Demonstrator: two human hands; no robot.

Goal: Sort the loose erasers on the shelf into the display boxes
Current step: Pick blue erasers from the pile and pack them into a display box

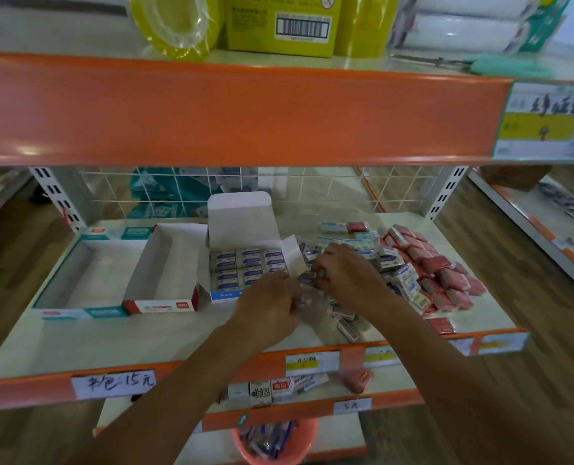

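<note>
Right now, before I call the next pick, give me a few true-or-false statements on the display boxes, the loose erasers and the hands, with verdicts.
1. The blue-fronted display box holds rows of white-and-blue erasers. True.
2. Pink erasers lie loose on the right of the shelf. True.
3. The red-fronted display box is full of pink erasers. False: it looks empty.
4. The left hand hangs idle below the shelf. False: it meets the right hand over the shelf, and both pinch a small eraser.
5. The blue-fronted box's lid is shut. False: it stands open.
</note>
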